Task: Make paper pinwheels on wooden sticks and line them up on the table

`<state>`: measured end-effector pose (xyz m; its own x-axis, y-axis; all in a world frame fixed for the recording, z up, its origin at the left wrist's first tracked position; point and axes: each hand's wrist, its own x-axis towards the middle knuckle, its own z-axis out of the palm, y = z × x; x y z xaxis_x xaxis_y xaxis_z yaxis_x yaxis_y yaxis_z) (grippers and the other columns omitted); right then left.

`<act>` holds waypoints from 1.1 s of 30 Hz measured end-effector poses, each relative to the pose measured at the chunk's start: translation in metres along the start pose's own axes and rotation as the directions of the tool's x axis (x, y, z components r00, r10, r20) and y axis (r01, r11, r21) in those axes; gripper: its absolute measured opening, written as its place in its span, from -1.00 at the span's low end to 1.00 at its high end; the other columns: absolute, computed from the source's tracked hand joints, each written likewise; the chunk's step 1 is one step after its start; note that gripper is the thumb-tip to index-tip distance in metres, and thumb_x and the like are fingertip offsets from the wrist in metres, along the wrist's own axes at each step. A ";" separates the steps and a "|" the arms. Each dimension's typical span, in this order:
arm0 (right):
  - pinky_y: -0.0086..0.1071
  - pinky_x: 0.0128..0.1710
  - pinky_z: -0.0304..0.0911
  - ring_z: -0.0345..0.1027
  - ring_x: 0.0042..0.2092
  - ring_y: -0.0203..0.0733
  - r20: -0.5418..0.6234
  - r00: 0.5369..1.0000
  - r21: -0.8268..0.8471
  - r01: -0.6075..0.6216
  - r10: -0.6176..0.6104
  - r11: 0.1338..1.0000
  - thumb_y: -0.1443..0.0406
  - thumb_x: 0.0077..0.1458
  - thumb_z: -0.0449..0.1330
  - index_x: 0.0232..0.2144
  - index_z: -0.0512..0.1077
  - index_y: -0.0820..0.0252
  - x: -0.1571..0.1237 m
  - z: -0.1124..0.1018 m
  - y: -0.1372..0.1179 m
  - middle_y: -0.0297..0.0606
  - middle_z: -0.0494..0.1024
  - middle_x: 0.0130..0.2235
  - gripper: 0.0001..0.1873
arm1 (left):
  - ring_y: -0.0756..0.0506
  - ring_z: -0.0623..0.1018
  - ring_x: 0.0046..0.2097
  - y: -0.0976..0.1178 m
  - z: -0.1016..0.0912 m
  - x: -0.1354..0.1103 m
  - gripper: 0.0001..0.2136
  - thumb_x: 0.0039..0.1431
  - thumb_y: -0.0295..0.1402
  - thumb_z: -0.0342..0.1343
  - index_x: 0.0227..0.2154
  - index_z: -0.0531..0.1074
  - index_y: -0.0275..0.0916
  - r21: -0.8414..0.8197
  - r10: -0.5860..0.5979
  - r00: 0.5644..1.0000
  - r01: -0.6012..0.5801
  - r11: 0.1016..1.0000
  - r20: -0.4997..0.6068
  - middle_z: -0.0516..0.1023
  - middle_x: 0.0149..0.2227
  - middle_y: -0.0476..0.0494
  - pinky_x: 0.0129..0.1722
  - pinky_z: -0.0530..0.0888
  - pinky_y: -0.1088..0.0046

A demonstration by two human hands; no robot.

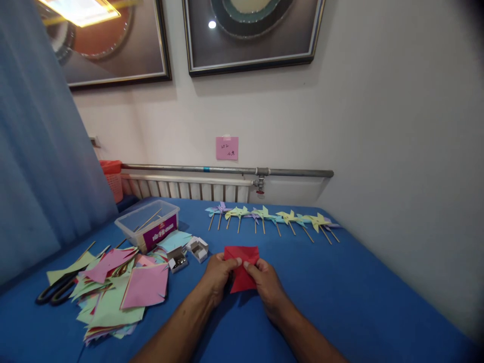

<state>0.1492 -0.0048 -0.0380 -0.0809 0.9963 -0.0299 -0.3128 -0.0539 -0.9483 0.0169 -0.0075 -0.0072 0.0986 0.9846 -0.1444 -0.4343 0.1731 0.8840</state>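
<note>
A square of red paper point(244, 282) is held up over the blue table, its top edge level and its lower part slightly uneven. My left hand point(219, 274) grips its left side, the thumb lying on the front. Across from it, my right hand point(265, 282) pinches the right side, its thumb tip close to the left one. Fingers behind the sheet are partly hidden. Left of my hands are a small white box point(197, 249) and an open box of small metal pieces point(177, 260). A loose pile of cut coloured paper point(117, 302) lies further left.
Black-handled scissors point(56, 290) lie at the pile's left, partly under paper. Behind it stands a clear plastic tub point(130, 222) holding thin sticks. Several finished paper pinwheels point(262, 214) line the table's back. A pipe point(227, 169) runs along the wall; a blue curtain point(45, 141) hangs left.
</note>
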 end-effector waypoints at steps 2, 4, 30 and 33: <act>-0.21 -0.27 0.43 0.59 -0.32 0.01 0.013 1.000 0.000 -0.001 0.001 1.000 0.04 -0.12 0.45 -0.34 0.55 0.15 0.000 -0.001 -0.001 -0.25 0.70 -0.38 -0.62 | 0.03 0.39 -0.59 0.001 0.001 -0.001 -0.70 -0.34 -0.32 0.44 -0.50 0.53 -0.33 0.012 0.000 1.000 0.000 1.000 -0.020 0.53 -0.60 -0.04 -0.52 0.26 0.49; -0.22 -0.26 0.43 0.59 -0.32 0.00 0.034 0.999 0.006 -0.002 0.002 1.000 0.04 -0.11 0.45 -0.32 0.56 0.15 0.001 -0.001 -0.002 -0.25 0.70 -0.37 -0.63 | 0.02 0.41 -0.58 0.002 0.002 -0.002 -0.71 -0.36 -0.34 0.44 -0.51 0.54 -0.34 0.015 -0.003 1.000 0.004 1.000 -0.029 0.54 -0.60 -0.06 -0.51 0.27 0.49; -0.30 -0.33 0.34 0.51 -0.40 -0.12 0.032 0.999 -0.011 -0.004 0.004 1.000 0.06 -0.15 0.45 -0.34 0.56 0.17 0.005 0.000 -0.005 -0.30 0.67 -0.42 -0.63 | 0.04 0.37 -0.60 0.001 0.001 0.000 -0.69 -0.38 -0.28 0.46 -0.54 0.52 -0.31 0.064 0.007 0.999 -0.003 0.998 -0.050 0.50 -0.62 -0.02 -0.53 0.25 0.49; -0.32 -0.36 0.32 0.48 -0.42 -0.14 0.016 1.000 -0.039 0.008 -0.008 0.999 0.07 -0.17 0.45 -0.35 0.56 0.17 0.005 0.000 -0.005 -0.29 0.67 -0.41 -0.63 | 0.04 0.36 -0.60 0.001 0.002 -0.001 -0.71 -0.37 -0.31 0.46 -0.55 0.50 -0.31 0.071 0.008 0.998 -0.004 0.997 -0.058 0.49 -0.63 -0.01 -0.53 0.24 0.50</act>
<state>0.1504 0.0009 -0.0337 -0.0940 0.9954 -0.0176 -0.2765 -0.0431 -0.9601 0.0181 -0.0082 -0.0056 0.0425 0.9858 -0.1626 -0.3702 0.1667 0.9139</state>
